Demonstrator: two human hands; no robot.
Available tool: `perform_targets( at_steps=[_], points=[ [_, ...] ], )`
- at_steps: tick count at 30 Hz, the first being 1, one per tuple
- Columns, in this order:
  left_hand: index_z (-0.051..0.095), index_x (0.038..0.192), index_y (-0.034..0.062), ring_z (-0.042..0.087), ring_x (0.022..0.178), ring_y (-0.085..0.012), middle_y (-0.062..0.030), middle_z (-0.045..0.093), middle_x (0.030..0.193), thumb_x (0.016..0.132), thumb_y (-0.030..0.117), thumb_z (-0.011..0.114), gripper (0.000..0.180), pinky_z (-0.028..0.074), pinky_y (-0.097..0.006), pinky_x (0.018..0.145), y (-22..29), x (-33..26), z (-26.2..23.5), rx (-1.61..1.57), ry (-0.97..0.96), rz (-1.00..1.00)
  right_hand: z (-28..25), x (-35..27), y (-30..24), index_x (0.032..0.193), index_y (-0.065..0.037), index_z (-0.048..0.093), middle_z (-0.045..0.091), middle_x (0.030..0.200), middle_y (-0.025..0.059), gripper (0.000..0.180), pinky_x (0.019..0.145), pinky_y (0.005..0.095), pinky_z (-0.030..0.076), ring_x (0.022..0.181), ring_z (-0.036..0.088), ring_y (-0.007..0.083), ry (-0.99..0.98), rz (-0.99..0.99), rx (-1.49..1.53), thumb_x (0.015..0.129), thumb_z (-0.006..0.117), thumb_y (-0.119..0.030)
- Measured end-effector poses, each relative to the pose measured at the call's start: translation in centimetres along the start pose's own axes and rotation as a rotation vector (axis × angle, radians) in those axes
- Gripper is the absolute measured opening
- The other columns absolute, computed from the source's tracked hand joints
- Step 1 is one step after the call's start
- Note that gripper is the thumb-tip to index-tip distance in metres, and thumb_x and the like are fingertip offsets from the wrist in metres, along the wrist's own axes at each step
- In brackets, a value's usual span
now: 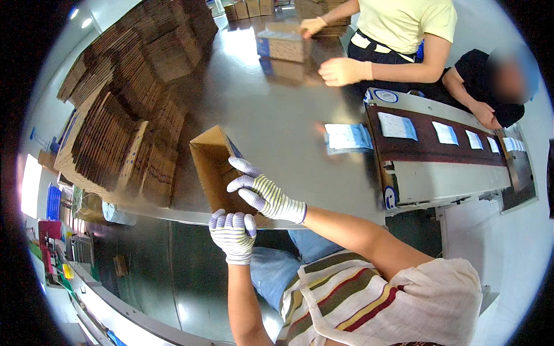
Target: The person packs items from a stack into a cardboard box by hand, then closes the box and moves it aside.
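Observation:
An open cardboard box (209,164) stands near the front edge of the metal table, its hollow inside showing. My left hand (232,237), in a striped knit glove, curls its fingers over the box's near end. My right hand (268,197), gloved alike, reaches over the box's right side; its fingers are spread and lie across the opening, with nothing visible between them. Parts of the near end and right wall are hidden by my hands. To the right, blue-and-white packets (348,137) lie at the conveyor's end.
Stacks of flattened cardboard boxes (124,141) crowd the table's left side. A conveyor (427,151) carries several packets (397,126) on the right. Across the table, a gloved person in yellow touches a filled carton (281,45). Another person in black (490,86) sits beside the conveyor.

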State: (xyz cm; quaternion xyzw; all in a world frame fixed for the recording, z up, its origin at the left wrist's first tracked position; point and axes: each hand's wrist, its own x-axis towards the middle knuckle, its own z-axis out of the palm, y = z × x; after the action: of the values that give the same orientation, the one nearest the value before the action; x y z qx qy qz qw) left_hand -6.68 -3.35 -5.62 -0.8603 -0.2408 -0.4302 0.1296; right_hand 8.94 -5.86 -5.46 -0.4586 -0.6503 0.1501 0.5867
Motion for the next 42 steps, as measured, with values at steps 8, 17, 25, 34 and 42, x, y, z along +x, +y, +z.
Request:
perform_targets(
  at_steps=[8, 17, 25, 34, 42],
  points=[
    [0.053, 0.074, 0.0104, 0.057, 0.075, -0.0293, -0.0076, 0.054, 0.07, 0.078, 0.021, 0.057, 0.012, 0.044, -0.043, 0.08, -0.1, -0.3, 0.1, -0.014, -0.026, -0.015, 0.0, 0.0, 0.2, 0.1, -0.011, 0.061, 0.03, 0.145, 0.0189, 0.017, 0.11, 0.042, 0.024, 0.134, 0.029, 0.0357, 0.031, -0.023, 0.038, 0.088, 0.051, -0.015],
    [0.056, 0.075, 0.0099, 0.056, 0.076, -0.0303, -0.0077, 0.055, 0.071, 0.067, 0.018, 0.06, 0.012, 0.044, -0.043, 0.08, -0.7, -1.1, 0.1, -0.019, -0.028, -0.031, -5.3, -0.7, -1.0, 0.12, -0.003, 0.051, 0.047, 0.13, 0.0221, 0.042, 0.105, 0.0405, 0.033, 0.123, 0.044, 0.0352, -0.207, 0.088, -0.003, 0.092, 0.053, -0.034],
    [0.055, 0.077, 0.0105, 0.057, 0.078, -0.0306, -0.0072, 0.056, 0.073, 0.064, 0.016, 0.06, 0.015, 0.043, -0.043, 0.082, -0.3, -0.8, -0.3, -0.025, -0.057, -0.025, -20.7, -3.2, 7.8, 0.102, -0.003, 0.064, 0.065, 0.102, 0.0171, 0.031, 0.086, 0.0383, 0.048, 0.093, 0.062, 0.0327, -0.341, 0.216, -0.518, 0.084, 0.063, -0.028],
    [0.055, 0.078, 0.0117, 0.057, 0.08, -0.0298, -0.0064, 0.055, 0.074, 0.065, 0.016, 0.06, 0.015, 0.043, -0.043, 0.083, -0.6, -0.9, -0.4, -0.033, -0.08, -0.008, -33.2, -2.5, 12.5, 0.104, -0.003, 0.063, 0.065, 0.098, 0.0167, 0.028, 0.084, 0.0379, 0.047, 0.092, 0.062, 0.0295, -0.209, 0.57, -0.843, 0.086, 0.061, -0.024],
    [0.055, 0.078, 0.0113, 0.057, 0.081, -0.0305, -0.007, 0.054, 0.073, 0.067, 0.015, 0.059, 0.013, 0.043, -0.042, 0.081, -0.8, -1.1, -0.4, -0.017, -0.084, -0.022, -34.4, 3.5, 9.1, 0.118, -0.003, 0.056, 0.063, 0.113, 0.013, 0.043, 0.091, 0.0361, 0.045, 0.103, 0.06, 0.0265, -0.83, 0.756, -0.921, 0.079, 0.068, -0.018]
  ],
)
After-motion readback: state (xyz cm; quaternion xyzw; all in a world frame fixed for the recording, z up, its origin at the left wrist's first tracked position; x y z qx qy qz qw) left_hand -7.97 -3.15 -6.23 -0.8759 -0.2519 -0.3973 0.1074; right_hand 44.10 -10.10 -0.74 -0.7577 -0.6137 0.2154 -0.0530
